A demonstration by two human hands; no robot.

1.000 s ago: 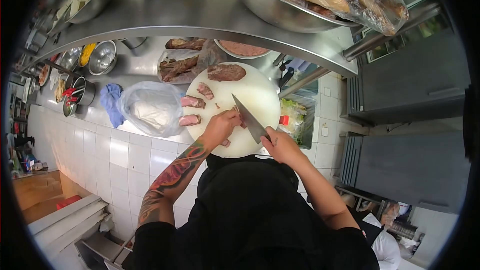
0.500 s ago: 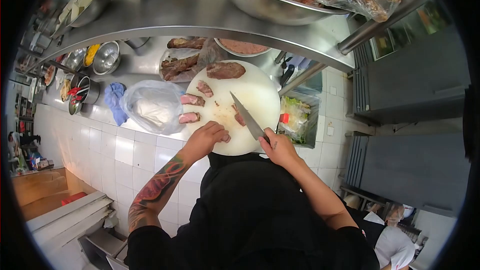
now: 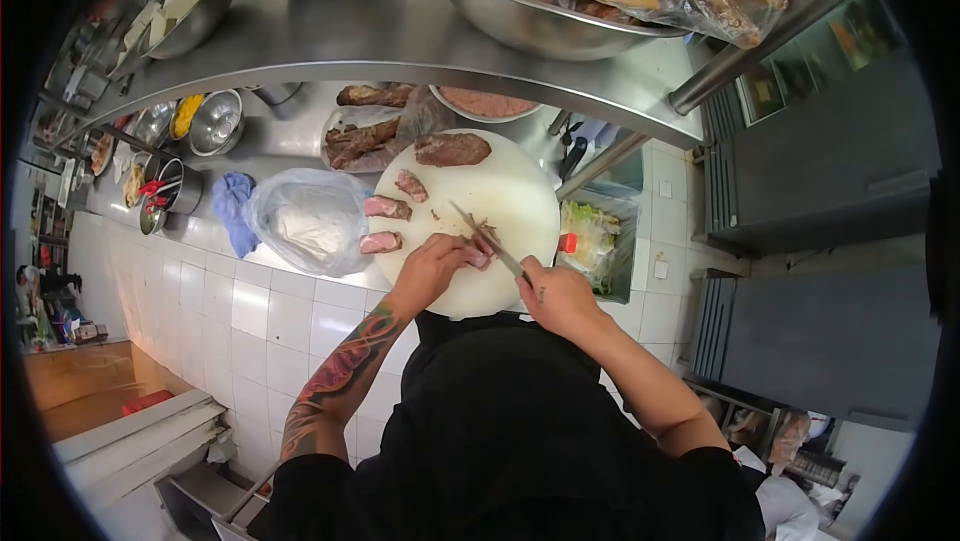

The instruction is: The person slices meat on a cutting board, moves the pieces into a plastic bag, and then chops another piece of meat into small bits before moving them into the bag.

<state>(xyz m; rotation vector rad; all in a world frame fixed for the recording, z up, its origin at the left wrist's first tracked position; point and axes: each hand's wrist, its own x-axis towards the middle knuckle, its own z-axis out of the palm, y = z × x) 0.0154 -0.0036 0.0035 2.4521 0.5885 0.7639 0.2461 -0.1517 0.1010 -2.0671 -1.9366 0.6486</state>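
On a round white cutting board (image 3: 525,171), my right hand (image 3: 557,298) grips a kitchen knife (image 3: 502,254) by its handle, the blade pointing up and left across the board. My left hand (image 3: 435,266) is closed at the fingertips on a small piece of meat (image 3: 478,259) beside the blade. Three cut chunks of meat lie along the board's left side, one of them a pink-faced chunk (image 3: 381,242). A larger browned piece of meat (image 3: 452,149) rests at the board's far edge. Small scraps lie near the blade.
Left of the board sits a bowl lined with a clear plastic bag (image 3: 305,221), next to a blue cloth (image 3: 234,213). Behind are bagged meat (image 3: 362,144) and a bowl of minced meat (image 3: 487,102). A bin with greens (image 3: 597,241) stands right. A steel shelf (image 3: 380,46) overhangs the back.
My left hand has moved right and taken hold of the small meat piece. The knife blade has swung lower and now lies against or over that piece.
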